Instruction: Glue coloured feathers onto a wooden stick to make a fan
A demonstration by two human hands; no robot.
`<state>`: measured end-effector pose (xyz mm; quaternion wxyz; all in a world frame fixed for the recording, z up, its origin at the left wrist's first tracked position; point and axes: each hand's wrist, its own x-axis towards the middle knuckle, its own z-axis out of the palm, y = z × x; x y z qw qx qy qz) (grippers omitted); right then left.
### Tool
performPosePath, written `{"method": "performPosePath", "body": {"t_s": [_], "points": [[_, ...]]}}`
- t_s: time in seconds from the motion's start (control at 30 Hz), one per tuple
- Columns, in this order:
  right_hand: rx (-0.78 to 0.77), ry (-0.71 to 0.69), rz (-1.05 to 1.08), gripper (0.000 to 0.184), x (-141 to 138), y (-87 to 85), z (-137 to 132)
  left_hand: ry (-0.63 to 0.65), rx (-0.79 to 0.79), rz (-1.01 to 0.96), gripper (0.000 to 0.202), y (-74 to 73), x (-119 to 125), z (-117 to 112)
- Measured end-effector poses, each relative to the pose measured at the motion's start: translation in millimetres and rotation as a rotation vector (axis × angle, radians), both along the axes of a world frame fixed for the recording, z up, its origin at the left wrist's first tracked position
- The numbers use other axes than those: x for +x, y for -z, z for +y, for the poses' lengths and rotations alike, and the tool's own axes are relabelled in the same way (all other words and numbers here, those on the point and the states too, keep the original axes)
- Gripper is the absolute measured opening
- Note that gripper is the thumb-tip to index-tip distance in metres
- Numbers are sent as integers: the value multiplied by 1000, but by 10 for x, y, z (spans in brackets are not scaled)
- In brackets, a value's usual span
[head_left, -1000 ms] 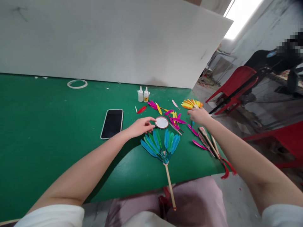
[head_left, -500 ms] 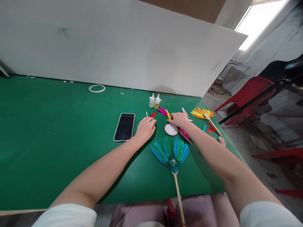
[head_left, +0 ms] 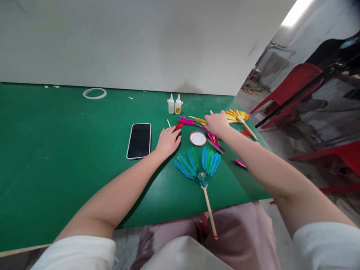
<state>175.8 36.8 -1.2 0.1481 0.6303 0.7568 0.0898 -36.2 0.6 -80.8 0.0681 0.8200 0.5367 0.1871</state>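
Note:
My left hand (head_left: 168, 142) lies palm down on the green table (head_left: 70, 168), its fingers stretched out and apart. A red feather (head_left: 179, 126) lies at its fingertips. My right hand (head_left: 217, 123) is curled down over the feather pile, and what its fingers hold is hidden. Beside that hand lie magenta feathers (head_left: 186, 120) and a yellow feather (head_left: 197, 119). A small round dish with a white inside (head_left: 198, 138) sits between my hands. Nearer me, a fan of blue and green feathers (head_left: 194, 165) has a wooden handle (head_left: 209, 212) reaching past the table edge.
A phone (head_left: 139, 141) lies left of my left hand. Two small glue bottles (head_left: 174, 105) stand near the white board (head_left: 126, 45). A ring of clear tape (head_left: 95, 93) is at the back left. A yellow feather fan (head_left: 237, 115) lies at the right, near red chairs (head_left: 298, 82).
My right hand has moved right, away from the dish, and more yellow and magenta feathers show beside it. The left hand's fingers have spread. The camera view has tilted down.

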Motion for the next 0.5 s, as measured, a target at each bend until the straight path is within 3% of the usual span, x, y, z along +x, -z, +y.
{"method": "performPosePath", "body": {"t_s": [0.2, 0.5], "points": [[-63, 76, 46, 28, 347, -139, -122, 2, 21, 3, 39, 15, -21, 9], [-268, 310, 75, 29, 1277, -34, -414, 116, 15, -3, 34, 33, 9, 14]]}}
